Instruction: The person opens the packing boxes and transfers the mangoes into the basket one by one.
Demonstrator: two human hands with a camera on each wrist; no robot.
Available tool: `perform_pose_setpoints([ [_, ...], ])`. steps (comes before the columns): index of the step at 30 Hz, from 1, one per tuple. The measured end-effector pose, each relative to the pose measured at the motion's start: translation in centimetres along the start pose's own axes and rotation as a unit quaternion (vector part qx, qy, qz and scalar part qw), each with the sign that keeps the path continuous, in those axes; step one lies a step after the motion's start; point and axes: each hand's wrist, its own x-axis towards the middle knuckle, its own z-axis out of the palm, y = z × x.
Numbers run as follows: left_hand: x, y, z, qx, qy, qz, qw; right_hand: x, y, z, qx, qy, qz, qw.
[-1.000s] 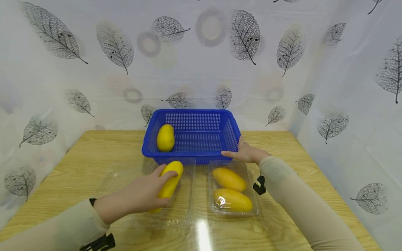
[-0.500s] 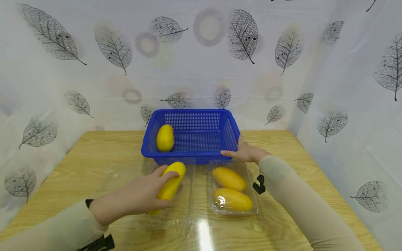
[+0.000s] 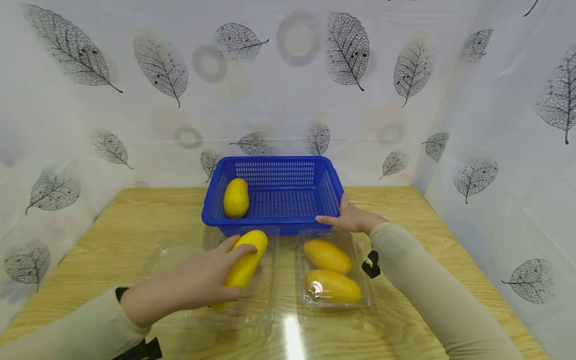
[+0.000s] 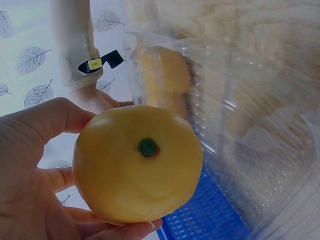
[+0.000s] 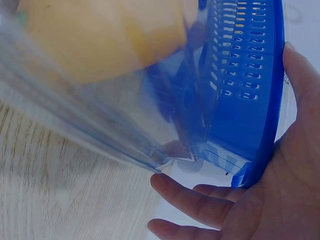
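My left hand (image 3: 204, 275) grips a long yellow mango (image 3: 247, 265) above an open clear plastic clamshell box (image 3: 270, 290). In the left wrist view, the mango's (image 4: 120, 175) green-stemmed end faces the camera, with thumb and fingers round its sides. My right hand (image 3: 355, 217) straddles the front right corner of a blue plastic basket (image 3: 270, 220). In the right wrist view, its fingers (image 5: 195, 202) reach out fairly straight beside the basket's corner. A rounder yellow mango (image 3: 236, 198) lies at the left inside the basket.
A clear box (image 3: 366, 297) with two orange-yellow mangoes (image 3: 333, 286) sits in front of the basket, on the right. The open box's lid (image 3: 155, 255) lies out to the left. Behind the wooden table (image 3: 148, 210) hangs a leaf-patterned curtain (image 3: 270, 100).
The held mango has tipped slightly, its far end shifting a little to the right. My left wrist has drawn slightly left. My right hand stays on the basket corner.
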Motion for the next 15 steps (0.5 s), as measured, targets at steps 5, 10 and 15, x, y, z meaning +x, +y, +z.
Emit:
perform_pose_setpoints([
  [5,0.2,0.0,-0.7,0.002,0.02,0.011,0.9997,0.0,0.1,0.0,-0.001,0.002,0.0,1.0],
  [10,0.8,0.0,-2.3,-0.001,0.045,0.012,0.9989,-0.1,0.1,0.0,-0.001,0.003,0.002,1.0],
  [15,1.5,-0.1,-3.8,-0.026,0.052,0.012,0.9982,0.0,0.2,0.0,0.004,0.002,-0.002,1.0],
])
